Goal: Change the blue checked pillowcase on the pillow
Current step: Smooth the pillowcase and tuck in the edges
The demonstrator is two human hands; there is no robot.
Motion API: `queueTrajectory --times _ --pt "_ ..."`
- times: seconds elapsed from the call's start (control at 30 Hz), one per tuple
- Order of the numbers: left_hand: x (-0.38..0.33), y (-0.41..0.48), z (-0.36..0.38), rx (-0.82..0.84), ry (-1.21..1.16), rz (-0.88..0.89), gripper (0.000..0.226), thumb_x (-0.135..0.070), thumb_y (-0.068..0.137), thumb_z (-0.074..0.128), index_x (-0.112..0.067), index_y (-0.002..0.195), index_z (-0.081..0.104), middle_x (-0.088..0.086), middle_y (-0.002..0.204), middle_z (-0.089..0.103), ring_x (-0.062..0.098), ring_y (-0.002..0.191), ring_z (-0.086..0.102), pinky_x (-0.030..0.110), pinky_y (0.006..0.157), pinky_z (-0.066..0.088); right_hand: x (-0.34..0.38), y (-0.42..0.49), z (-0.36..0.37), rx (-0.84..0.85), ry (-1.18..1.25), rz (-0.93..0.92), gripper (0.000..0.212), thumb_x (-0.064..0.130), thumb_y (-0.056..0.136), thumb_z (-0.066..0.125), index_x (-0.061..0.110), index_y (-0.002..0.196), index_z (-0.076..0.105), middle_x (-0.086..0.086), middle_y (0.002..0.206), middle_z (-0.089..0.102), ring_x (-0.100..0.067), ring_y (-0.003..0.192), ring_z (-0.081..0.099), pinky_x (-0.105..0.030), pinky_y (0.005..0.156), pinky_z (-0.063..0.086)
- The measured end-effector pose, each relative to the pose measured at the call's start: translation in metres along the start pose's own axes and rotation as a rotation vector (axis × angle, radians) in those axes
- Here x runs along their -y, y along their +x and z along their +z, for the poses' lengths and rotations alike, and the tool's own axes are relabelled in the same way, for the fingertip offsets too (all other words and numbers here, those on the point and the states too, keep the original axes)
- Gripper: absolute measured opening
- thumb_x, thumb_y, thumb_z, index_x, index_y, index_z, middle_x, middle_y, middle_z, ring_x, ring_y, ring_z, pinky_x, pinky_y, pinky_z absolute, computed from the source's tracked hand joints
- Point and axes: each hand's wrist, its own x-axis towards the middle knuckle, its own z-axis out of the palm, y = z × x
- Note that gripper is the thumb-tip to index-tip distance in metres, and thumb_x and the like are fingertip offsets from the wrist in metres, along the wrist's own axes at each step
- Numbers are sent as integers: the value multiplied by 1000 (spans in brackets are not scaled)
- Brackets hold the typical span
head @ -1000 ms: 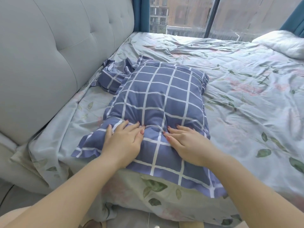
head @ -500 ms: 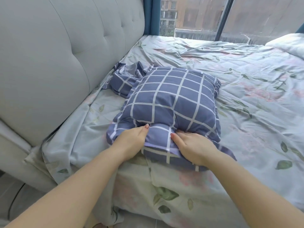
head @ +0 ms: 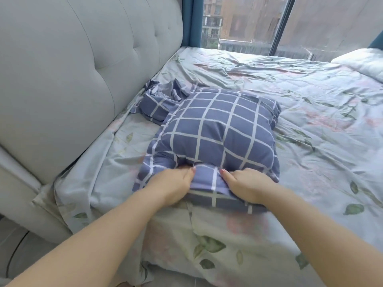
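A pillow in a blue checked pillowcase lies on the bed near its front edge, bunched up at the near end. My left hand grips the near edge of the pillowcase, fingers curled into the fabric. My right hand grips the same edge a little to the right, thumb on top. A second blue checked pillowcase lies crumpled behind the pillow, beside the headboard.
The grey tufted headboard rises at the left. A floral sheet covers the bed. A white pillow sits at the far right. A large window stands behind the bed. The floor shows at the lower left.
Both hands went from lying flat on the pillow to gripping its near edge, and have gathered the pillowcase fabric away from me. The pillow looks shorter and more bunched.
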Motion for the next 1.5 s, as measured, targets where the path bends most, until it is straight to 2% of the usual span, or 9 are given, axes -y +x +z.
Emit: queueTrajectory --times 0.13,0.27,0.4,0.57,0.73,0.93,1.07,1.3,1.5 --pt "-15 15 -11 -54 -133 -70 63 -5 102 23 -13 155 -10 20 153 34 44 129 43 50 105 36 -7 13 3 -28 227 88 46 22 108 13 13 151 28 -19 139 52 -41 122 49 -45 102 38" --pt "-3 -13 -3 -101 -155 -111 70 1 98 33 -4 153 -10 21 135 49 42 114 54 47 88 43 -14 -29 5 -31 74 42 55 40 106 12 15 83 55 -15 100 62 -38 110 53 -41 92 38" --pt "5 -22 -1 -56 -138 -126 50 -24 107 13 -3 152 20 23 122 56 40 114 55 42 92 43 -10 -38 10 -49 9 51 53 47 104 14 20 73 47 -16 100 60 -36 107 54 -42 88 37" --pt "-21 -9 4 21 -129 -25 49 -28 108 11 -18 154 22 13 153 37 35 135 39 43 110 32 0 -4 17 -112 108 19 47 28 106 13 20 140 43 -8 144 51 -37 120 52 -43 97 38" --pt "-8 -23 -11 -12 -210 -4 59 -42 104 8 -18 147 41 14 142 52 34 129 47 43 107 34 -17 -36 18 -155 258 -5 41 40 104 24 28 119 60 0 128 63 -31 119 53 -44 98 42" --pt "4 -47 -32 -347 -479 287 62 -66 96 22 -34 113 72 -22 118 67 1 118 55 26 106 38 -17 -58 13 -740 225 -287 30 32 96 47 17 82 69 5 73 65 -20 75 59 -37 71 49" --pt "-15 -43 -24 -99 -516 381 61 -50 101 22 -25 103 77 -18 113 69 -10 109 55 1 91 32 -2 -50 4 -324 397 -255 56 46 105 27 8 92 66 -2 93 70 -20 94 61 -39 91 43" --pt "-28 -20 -12 153 -357 218 71 -62 99 15 -34 87 79 -20 103 72 3 110 59 31 110 34 -10 -47 3 -76 572 32 85 68 93 15 8 80 73 -5 72 73 -24 79 68 -35 86 52" --pt "-30 -16 3 173 28 209 66 -58 98 0 -39 138 49 2 138 56 28 131 46 43 108 34 -14 -61 13 -5 307 -23 58 49 104 11 23 127 57 -5 122 64 -25 112 53 -33 95 36"
